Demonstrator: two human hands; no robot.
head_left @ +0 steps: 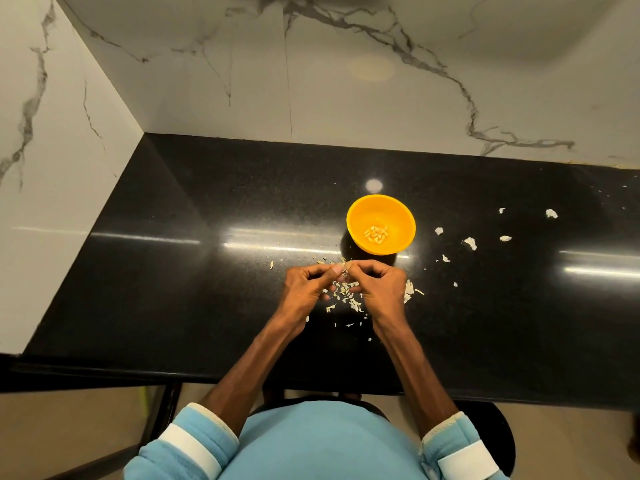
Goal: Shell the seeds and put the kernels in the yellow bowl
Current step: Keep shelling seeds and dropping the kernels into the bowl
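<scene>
Two hands: left hand [306,282] and right hand [379,284] meet just in front of the yellow bowl [381,209], fingertips of both pinching one seed [346,265], apparently to pry its shell apart.
seed: small, flat, pale; mostly hidden by fingers.
bowl placement: close, so each drop-off is a short reach.
bowl material: smooth, round, looks plastic.
kernels [376,234]: small pale heap on the bowl floor.
husks [344,292]: thin papery flakes scattered under the hands.
table [207,271]: glossy black speckled stone.
</scene>
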